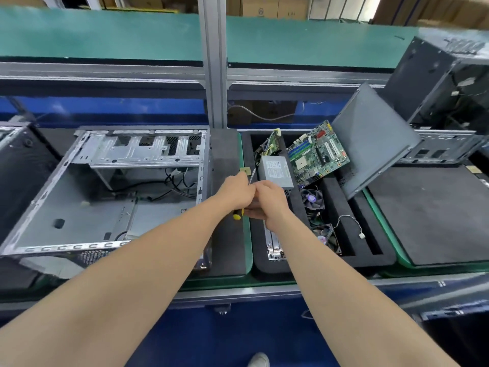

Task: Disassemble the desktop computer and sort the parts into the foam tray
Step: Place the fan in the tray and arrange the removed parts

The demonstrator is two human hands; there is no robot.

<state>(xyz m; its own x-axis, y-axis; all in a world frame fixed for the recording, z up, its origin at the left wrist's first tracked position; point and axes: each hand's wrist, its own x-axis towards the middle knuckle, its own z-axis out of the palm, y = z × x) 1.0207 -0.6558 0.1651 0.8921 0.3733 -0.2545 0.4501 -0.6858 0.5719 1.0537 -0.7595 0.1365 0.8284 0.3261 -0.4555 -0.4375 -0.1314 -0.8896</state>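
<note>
A head-height view down 2 bare forearms over a workbench. The left hand [235, 192] is closed around a screwdriver [237, 215] with a yellow-and-black handle; its thin shaft sticks up past the knuckles. The right hand [270, 200] presses against the left with its fingers curled, but whether it holds anything cannot be told.

The hands meet between the task's 2 main things. To the left lies the open computer case [105, 197], on its side and almost stripped, with only loose black cables [174, 181] showing inside. To the right is the black foam tray [370, 256]. It holds a grey power supply [276, 172], a green motherboard [317, 152] tilted against a slot wall, 2 fans [312, 198] and a grey side panel [375, 139] leaning up out of the tray.

Handling, as a judgement: the case is thin sheet metal — stiff, bulky and probably sharp-edged — so it is best taken by its folded frame rails. The cables are limp and should be pulled at the plug. The motherboard is fragile and should be held only by its edges.

The power supply carries a white label, too small to read — no brand name is legible anywhere.
</note>
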